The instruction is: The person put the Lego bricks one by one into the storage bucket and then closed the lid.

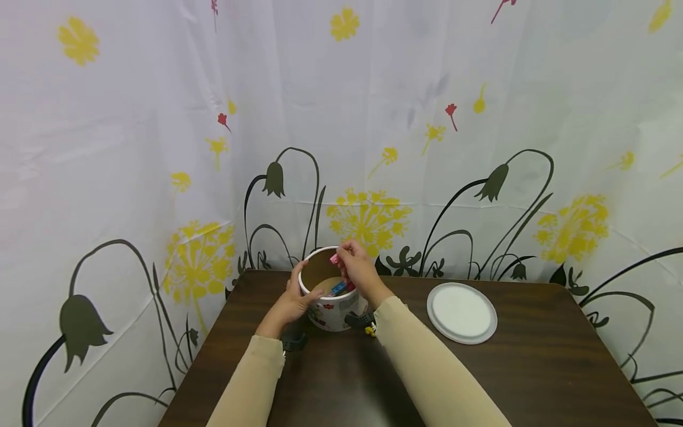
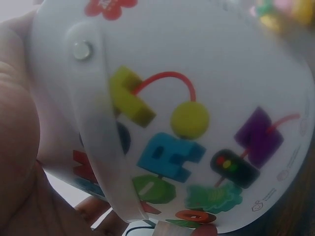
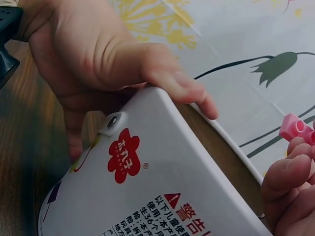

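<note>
The left hand [image 1: 290, 302] grips the rim of a white bucket [image 1: 333, 314], with the thumb over the edge and other fingers along the outside. That hold probably keeps the bucket from sliding or tipping. The bucket is on the tabletop [image 1: 533, 356], in front of the person.

The right hand [image 1: 357, 270] pinches a pink block [image 1: 334, 259] in its fingers, up by the bucket's rim. A pinch seems right, because the block is small and has little bumps to hold. A blue block [image 1: 338, 289] shows down inside the bucket, where the wall likely stops it from rolling away.

A round white lid [image 1: 463, 313] lies flat to the right, so the bucket's top is uncovered. A small yellow thing [image 1: 370, 331] sits beside the bucket, too tiny to tell what it is.
</note>
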`<action>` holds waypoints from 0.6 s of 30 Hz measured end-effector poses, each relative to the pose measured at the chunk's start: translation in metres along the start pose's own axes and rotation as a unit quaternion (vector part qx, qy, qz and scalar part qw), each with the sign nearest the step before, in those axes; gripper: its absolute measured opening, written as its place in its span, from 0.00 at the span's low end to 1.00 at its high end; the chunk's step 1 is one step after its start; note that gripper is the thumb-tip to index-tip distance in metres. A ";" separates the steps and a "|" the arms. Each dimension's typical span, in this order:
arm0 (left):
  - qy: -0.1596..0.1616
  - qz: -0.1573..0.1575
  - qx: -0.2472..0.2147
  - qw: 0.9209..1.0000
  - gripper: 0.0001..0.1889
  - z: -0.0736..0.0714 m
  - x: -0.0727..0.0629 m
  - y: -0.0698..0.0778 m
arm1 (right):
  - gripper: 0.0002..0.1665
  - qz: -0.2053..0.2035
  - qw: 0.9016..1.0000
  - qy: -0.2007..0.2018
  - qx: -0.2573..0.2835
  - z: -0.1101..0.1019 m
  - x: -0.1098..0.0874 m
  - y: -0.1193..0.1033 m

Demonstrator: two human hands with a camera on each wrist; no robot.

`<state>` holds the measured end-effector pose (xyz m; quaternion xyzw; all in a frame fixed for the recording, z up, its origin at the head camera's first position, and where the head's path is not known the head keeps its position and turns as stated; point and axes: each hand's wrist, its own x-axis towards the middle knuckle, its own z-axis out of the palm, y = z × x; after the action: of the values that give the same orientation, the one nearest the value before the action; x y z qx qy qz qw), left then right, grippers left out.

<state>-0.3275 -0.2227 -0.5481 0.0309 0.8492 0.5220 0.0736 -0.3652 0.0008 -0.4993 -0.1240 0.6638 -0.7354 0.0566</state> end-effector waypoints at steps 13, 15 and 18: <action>0.000 -0.003 0.002 1.000 0.56 0.001 0.000 0.001 | 0.26 0.010 1.000 0.008 0.010 -0.002 0.001 0.003; 0.000 -0.003 -0.004 1.000 0.55 0.001 0.000 0.001 | 0.27 0.009 1.000 0.006 0.009 -0.002 0.001 0.003; -0.001 0.001 -0.006 1.000 0.55 0.001 0.001 0.001 | 0.27 0.006 1.000 0.004 0.009 -0.002 0.000 0.002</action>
<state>-0.3279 -0.2214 -0.5479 0.0318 0.8457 0.5275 0.0742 -0.3660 0.0021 -0.5014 -0.1167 0.6579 -0.7416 0.0600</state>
